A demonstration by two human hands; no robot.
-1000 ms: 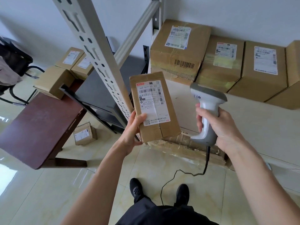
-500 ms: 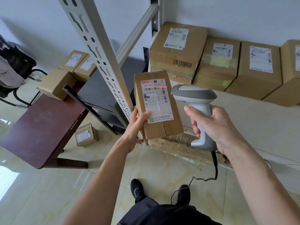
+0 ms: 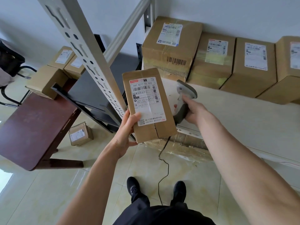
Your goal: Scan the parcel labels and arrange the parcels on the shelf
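Fingers (image 3: pixel 129 117) grip parcel (image 3: pixel 148 104); right hand (image 3: pixel 193 111) holds scanner (image 3: pixel 183 98).

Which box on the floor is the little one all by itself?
Find the dark red table on the left. On the tiles beside its foot, in front of the grey shelf post, sits the small cardboard box. It alone lies on the floor, tilted, with a white label.

The parcel (image 3: pixel 148 109) was matt brown cardboard, taped along its seam, with a smooth white paper label (image 3: pixel 146 101). The scanner (image 3: pixel 184 101) looked like grey plastic with a slight sheen. The shelf upright (image 3: pixel 84 51) was pale painted metal, punched with slots. The side table (image 3: pixel 32 125) had a dark reddish wood finish, faintly scuffed. The floor (image 3: pixel 48 192) was glossy cream tile.
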